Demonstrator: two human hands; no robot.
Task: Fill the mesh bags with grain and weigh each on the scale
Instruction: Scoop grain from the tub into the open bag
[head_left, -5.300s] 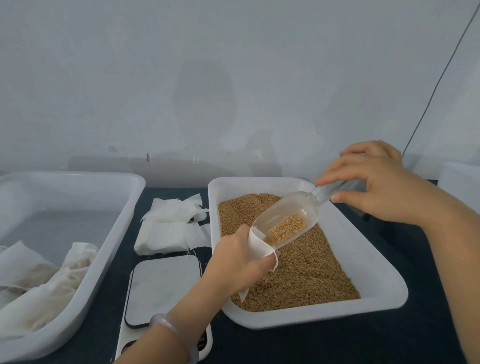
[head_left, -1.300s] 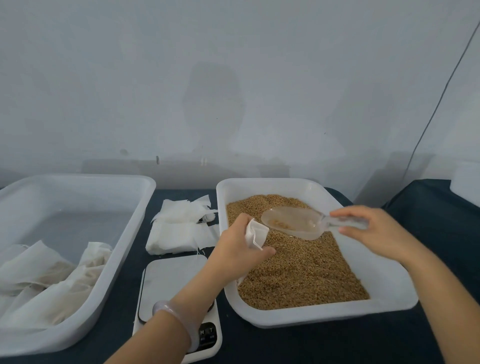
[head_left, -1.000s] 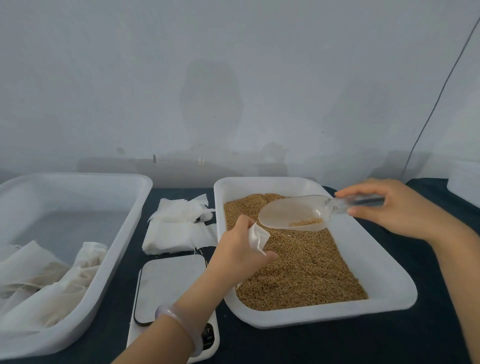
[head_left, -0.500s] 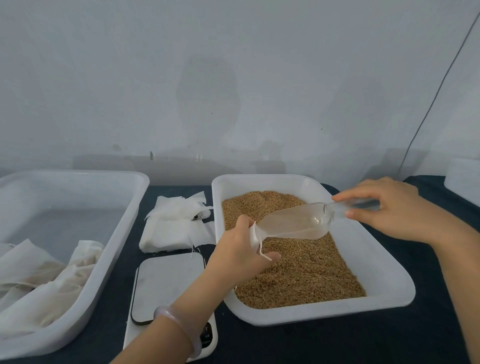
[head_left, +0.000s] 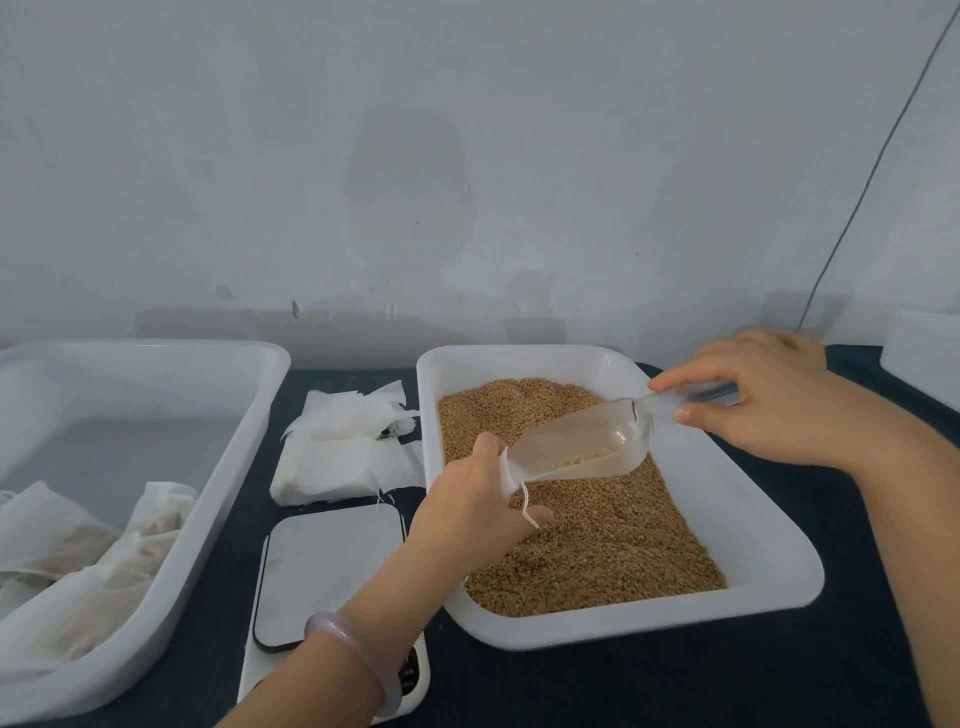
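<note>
1. Mesh bag (head_left: 505, 470): white, being held over the near-left part of the grain tray. Only its mouth edge and a loose drawstring are showing past the fingers.
2. Left hand (head_left: 467, 512): its fingers are curling round the bag, with the thumb lying up against the scoop's lip. A pale bracelet (head_left: 358, 649) is sitting on the wrist.
3. Scoop (head_left: 582, 447): clear plastic, tilting mouth-down into the bag's opening. A few grains are lying along its lower wall.
4. Right hand (head_left: 769, 400): the thumb and fingers are pinching the scoop's handle, and the hand is hovering over the tray's far right edge.
5. Grain (head_left: 597, 535): brown, filling the tray and heaping toward the far end.
6. Tray (head_left: 769, 566): white, shallow, sitting on a dark cloth (head_left: 675, 686).
7. Scale (head_left: 327, 561): white with a grey platform, lying just left of the tray. The left forearm is partly hiding its display.
8. Pile of empty bags (head_left: 343, 452): white, lying beyond the scale, between the tray and the tub.
9. Tub (head_left: 208, 467): large, white, standing at far left.
10. Crumpled bags (head_left: 78, 551): lying in the tub's near corner; whether they are filled cannot be told.
11. Cable (head_left: 872, 171): thin, dark, running down the wall at right.
</note>
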